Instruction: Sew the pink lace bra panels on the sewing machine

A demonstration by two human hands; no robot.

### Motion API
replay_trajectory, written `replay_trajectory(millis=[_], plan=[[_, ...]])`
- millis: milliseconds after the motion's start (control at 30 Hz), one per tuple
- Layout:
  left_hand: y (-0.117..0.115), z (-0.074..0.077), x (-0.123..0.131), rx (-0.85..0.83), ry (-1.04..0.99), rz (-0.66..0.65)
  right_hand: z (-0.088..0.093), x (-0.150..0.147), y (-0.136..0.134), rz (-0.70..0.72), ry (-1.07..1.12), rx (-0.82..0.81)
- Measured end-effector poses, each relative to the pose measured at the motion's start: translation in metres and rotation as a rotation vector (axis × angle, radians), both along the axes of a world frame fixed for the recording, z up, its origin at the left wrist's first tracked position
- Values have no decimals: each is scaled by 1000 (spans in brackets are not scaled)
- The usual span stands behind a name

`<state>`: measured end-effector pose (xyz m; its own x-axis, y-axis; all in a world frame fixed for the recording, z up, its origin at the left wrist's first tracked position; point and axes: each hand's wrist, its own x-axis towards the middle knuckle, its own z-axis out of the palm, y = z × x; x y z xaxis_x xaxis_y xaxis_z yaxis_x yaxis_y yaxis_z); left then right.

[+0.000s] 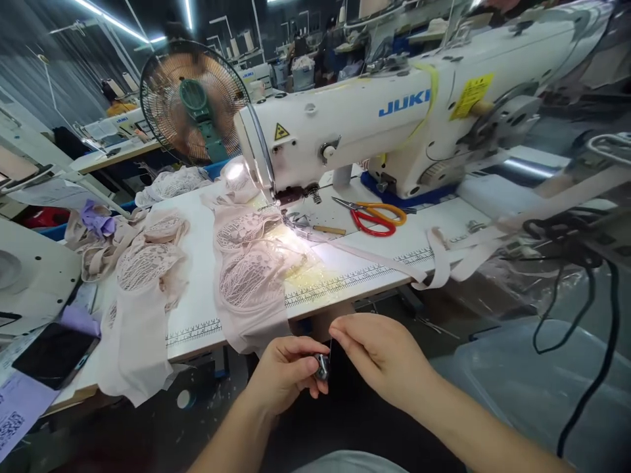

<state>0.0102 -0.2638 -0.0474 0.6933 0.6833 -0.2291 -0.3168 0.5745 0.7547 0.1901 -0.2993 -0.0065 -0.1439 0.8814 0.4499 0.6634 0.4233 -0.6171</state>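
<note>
Below the table's front edge, my left hand [290, 368] holds a small shiny metal bobbin case [322, 366] between thumb and fingers. Close by on the right, my right hand [377, 345] is closed in a pinch on a thin thread [330, 343] that runs up from the bobbin case. Above my hands, a beige lace bra [249, 272] lies under the needle area of a white sewing machine [340, 125], its lower part hanging over the table edge. A beige strip of fabric [374, 259] stretches from the needle area to the right.
Red-and-orange-handled scissors [377, 217] lie on the sewing table [197, 322]. More lace bra pieces [142, 269] and a black phone [55, 355] are at left. A fan [194, 98] stands behind. Dark cables [591, 328] and a clear plastic bin [513, 374] are at right.
</note>
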Motion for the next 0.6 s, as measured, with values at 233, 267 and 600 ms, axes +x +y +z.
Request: replay_trajectory(millis=[233, 267, 600], plan=[[3, -4, 0, 20, -27, -77, -6, 1, 6, 0, -24, -132], [4, -5, 0, 14, -35, -93, -7, 0, 7, 1, -22, -137], [6, -12, -2, 30, -137, 6, -7, 12, 0, 2, 29, -222]])
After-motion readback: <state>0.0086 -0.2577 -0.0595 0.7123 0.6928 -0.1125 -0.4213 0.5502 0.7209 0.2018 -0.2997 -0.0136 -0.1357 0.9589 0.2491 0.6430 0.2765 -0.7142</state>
